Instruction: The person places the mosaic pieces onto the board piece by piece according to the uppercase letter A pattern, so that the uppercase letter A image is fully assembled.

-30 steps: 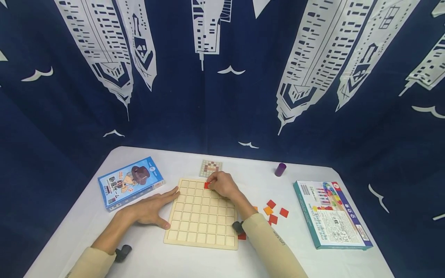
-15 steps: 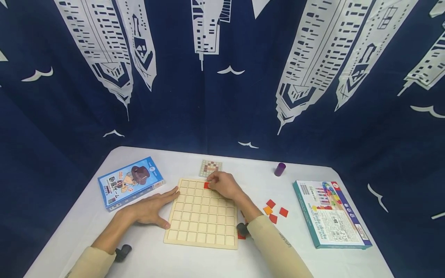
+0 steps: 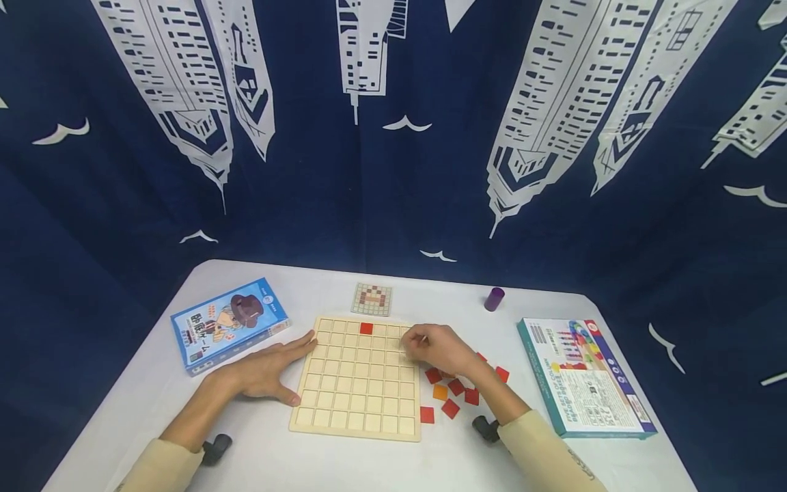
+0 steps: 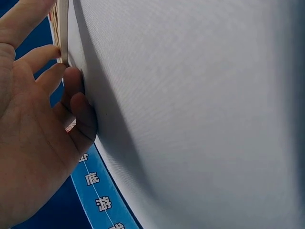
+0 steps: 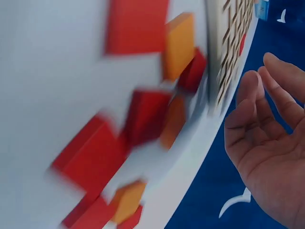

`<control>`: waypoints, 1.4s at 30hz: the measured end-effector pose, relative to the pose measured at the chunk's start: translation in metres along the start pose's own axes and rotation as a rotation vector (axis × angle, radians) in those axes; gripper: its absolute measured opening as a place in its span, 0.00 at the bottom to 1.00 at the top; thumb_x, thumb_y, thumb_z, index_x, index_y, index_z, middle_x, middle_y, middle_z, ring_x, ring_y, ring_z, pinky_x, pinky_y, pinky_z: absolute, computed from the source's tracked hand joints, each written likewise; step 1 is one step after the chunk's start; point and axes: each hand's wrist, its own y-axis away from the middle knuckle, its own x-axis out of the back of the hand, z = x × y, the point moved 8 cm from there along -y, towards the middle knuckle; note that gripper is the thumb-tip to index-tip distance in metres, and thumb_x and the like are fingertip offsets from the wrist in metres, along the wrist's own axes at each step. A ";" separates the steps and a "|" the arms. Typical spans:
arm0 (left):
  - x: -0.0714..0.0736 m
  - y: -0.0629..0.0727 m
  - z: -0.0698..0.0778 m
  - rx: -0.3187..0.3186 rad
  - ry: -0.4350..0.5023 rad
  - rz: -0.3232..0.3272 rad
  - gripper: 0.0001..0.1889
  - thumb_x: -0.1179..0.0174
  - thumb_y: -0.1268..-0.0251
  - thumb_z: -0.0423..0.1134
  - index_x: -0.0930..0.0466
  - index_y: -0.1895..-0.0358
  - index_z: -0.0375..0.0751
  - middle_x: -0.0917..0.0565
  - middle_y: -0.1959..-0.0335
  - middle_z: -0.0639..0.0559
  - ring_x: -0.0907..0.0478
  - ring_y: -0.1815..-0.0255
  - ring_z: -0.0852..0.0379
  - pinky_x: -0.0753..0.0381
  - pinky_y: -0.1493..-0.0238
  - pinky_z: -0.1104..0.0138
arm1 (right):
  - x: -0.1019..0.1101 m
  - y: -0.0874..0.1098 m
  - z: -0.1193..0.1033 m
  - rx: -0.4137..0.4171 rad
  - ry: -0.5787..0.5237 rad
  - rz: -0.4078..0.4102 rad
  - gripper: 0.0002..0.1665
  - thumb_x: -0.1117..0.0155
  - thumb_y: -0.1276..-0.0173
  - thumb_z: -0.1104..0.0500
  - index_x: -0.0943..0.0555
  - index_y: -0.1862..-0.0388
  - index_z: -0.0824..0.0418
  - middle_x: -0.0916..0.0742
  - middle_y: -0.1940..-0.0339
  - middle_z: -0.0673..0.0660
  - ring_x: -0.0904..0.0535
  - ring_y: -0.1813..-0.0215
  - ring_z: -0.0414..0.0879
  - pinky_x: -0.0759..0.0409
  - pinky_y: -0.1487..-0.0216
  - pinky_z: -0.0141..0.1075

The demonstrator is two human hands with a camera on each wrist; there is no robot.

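A pale wooden grid board (image 3: 353,389) lies in the middle of the white table. One red square tile (image 3: 366,329) sits in a cell of its far row. My left hand (image 3: 267,372) rests along the board's left edge, thumb and fingers spread and touching it; the left wrist view also shows these fingers at the board's side. Over the board's right edge hovers my right hand (image 3: 438,350), its fingers loosely bent with nothing between them. Loose red tiles (image 5: 93,155) and orange tiles (image 5: 178,45) lie on the table beside the board, partly under the right forearm.
A small pattern card (image 3: 371,299) lies behind the board. At the left stands a blue game box (image 3: 230,324). A purple cylinder (image 3: 494,299) is at the back right, and a white and teal box (image 3: 587,379) lies at the right edge.
My right hand has let go of the red tile in the far row and moved right, toward the loose tiles. My left hand stays at the board's edge.
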 end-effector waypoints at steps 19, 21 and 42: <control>0.003 0.005 0.007 -0.051 -0.009 0.017 0.58 0.24 0.54 0.57 0.45 0.20 0.41 0.53 0.17 0.45 0.51 0.19 0.37 0.48 0.23 0.39 | -0.006 0.035 0.027 0.010 0.226 -0.098 0.15 0.25 0.39 0.62 0.10 0.52 0.53 0.18 0.59 0.46 0.26 0.60 0.42 0.23 0.61 0.33; 0.002 0.005 0.007 -0.056 -0.014 0.020 0.58 0.24 0.54 0.57 0.45 0.20 0.41 0.52 0.17 0.45 0.51 0.19 0.37 0.47 0.23 0.39 | -0.006 0.035 0.027 0.012 0.238 -0.094 0.14 0.25 0.39 0.62 0.10 0.54 0.53 0.18 0.60 0.46 0.26 0.61 0.42 0.23 0.61 0.33; 0.001 0.002 0.002 -0.003 -0.003 0.008 0.59 0.23 0.56 0.57 0.46 0.19 0.45 0.53 0.17 0.46 0.51 0.19 0.38 0.49 0.22 0.40 | -0.010 0.035 0.033 -0.052 0.206 -0.055 0.13 0.27 0.37 0.61 0.15 0.55 0.50 0.20 0.67 0.45 0.25 0.62 0.43 0.23 0.63 0.33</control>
